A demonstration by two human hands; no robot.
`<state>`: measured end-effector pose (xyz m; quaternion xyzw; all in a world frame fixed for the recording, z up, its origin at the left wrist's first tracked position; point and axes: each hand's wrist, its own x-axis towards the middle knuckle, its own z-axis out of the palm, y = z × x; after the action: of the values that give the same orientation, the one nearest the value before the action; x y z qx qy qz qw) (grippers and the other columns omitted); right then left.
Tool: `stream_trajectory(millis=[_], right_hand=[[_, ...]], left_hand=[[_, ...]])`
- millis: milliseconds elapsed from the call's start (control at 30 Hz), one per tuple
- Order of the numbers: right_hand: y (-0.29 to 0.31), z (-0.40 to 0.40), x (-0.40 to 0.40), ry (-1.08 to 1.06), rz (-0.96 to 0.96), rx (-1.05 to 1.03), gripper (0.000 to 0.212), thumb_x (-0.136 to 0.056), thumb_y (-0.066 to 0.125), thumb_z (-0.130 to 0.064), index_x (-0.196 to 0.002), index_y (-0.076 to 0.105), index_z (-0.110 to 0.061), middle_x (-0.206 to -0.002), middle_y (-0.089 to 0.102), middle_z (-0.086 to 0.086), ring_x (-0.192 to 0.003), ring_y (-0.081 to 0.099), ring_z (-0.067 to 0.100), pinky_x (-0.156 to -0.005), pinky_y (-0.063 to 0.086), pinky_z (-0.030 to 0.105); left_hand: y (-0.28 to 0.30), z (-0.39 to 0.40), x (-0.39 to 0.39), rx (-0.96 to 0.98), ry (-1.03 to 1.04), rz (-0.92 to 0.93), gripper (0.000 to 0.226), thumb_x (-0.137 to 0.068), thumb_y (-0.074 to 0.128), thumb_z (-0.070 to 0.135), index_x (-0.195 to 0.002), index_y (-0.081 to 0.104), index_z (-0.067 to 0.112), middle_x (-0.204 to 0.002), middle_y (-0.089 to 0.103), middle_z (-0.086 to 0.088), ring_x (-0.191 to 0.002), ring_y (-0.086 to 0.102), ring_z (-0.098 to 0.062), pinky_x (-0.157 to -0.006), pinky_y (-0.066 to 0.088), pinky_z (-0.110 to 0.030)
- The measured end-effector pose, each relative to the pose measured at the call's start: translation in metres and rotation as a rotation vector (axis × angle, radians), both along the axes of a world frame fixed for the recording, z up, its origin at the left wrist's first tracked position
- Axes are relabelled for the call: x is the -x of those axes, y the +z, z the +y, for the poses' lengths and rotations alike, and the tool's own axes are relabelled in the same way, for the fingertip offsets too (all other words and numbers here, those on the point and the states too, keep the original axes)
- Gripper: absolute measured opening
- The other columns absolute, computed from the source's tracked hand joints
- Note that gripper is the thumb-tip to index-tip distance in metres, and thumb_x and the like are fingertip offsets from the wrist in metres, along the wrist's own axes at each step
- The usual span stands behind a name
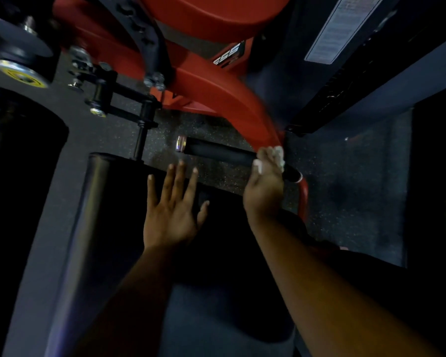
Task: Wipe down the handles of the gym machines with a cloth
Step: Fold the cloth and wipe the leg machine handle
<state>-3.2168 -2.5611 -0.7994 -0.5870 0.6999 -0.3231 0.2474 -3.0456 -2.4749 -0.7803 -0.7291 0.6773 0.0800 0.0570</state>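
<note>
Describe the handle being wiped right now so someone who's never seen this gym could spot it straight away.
Find the big curved red steel frame of the machine and follow its arm down to its lower end. There a straight black foam-covered handle sticks out sideways above the speckled floor. It is the only bar with a shiny metal end cap, and the right hand grips a white cloth around its other end.

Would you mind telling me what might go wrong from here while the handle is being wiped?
The right hand holds the white cloth bunched at the inner end of the black handle, so the stretch toward the metal end cap may go unwiped. The fingers sit close to the red frame where the handle joins it and could get knocked. The left hand rests flat on the black pad, steadying nothing on the handle.
</note>
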Motion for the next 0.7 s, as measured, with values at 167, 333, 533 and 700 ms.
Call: stream_trajectory(millis=[167,333,533,700], right_hand=[[0.033,-0.020,-0.017,0.454,-0.104,0.054,0.037,-0.103,0.050,-0.008,-0.137,0.060,0.000,-0.142,0.061,0.015,-0.138,0.050,0.018,-0.118,0.036,0.028],[0.033,-0.045,0.057,-0.124,-0.085,0.073,0.041,-0.104,0.044,-0.013,-0.141,0.057,-0.003,-0.144,0.058,0.012,-0.137,0.051,0.022,-0.114,0.034,0.013],[0.003,-0.007,0.049,0.045,0.166,-0.342,0.048,-0.105,0.043,-0.020,-0.152,0.044,-0.007,-0.153,0.047,0.017,-0.144,0.041,0.033,-0.118,0.030,0.036],[0.019,-0.007,-0.020,0.261,0.155,0.022,0.039,-0.101,0.046,-0.011,-0.131,0.063,0.007,-0.136,0.062,0.024,-0.133,0.055,0.036,-0.119,0.036,0.047]], left_hand=[[-0.001,0.029,0.012,-0.048,-0.054,-0.039,0.082,-0.099,0.034,0.065,-0.165,0.014,0.020,-0.172,0.007,-0.008,-0.159,0.003,-0.029,-0.124,0.004,-0.064],[0.000,0.026,0.015,-0.044,-0.045,-0.056,0.083,-0.099,0.032,0.067,-0.165,0.012,0.021,-0.173,0.005,-0.008,-0.159,0.000,-0.029,-0.123,0.000,-0.065],[-0.002,0.025,0.014,-0.049,-0.058,-0.074,0.086,-0.099,0.031,0.070,-0.166,0.006,0.021,-0.173,0.003,-0.009,-0.159,-0.003,-0.030,-0.122,0.001,-0.067],[-0.003,0.024,0.013,-0.029,-0.063,-0.067,0.086,-0.097,0.031,0.069,-0.165,0.013,0.021,-0.172,0.008,-0.009,-0.159,0.002,-0.030,-0.122,0.001,-0.067]])
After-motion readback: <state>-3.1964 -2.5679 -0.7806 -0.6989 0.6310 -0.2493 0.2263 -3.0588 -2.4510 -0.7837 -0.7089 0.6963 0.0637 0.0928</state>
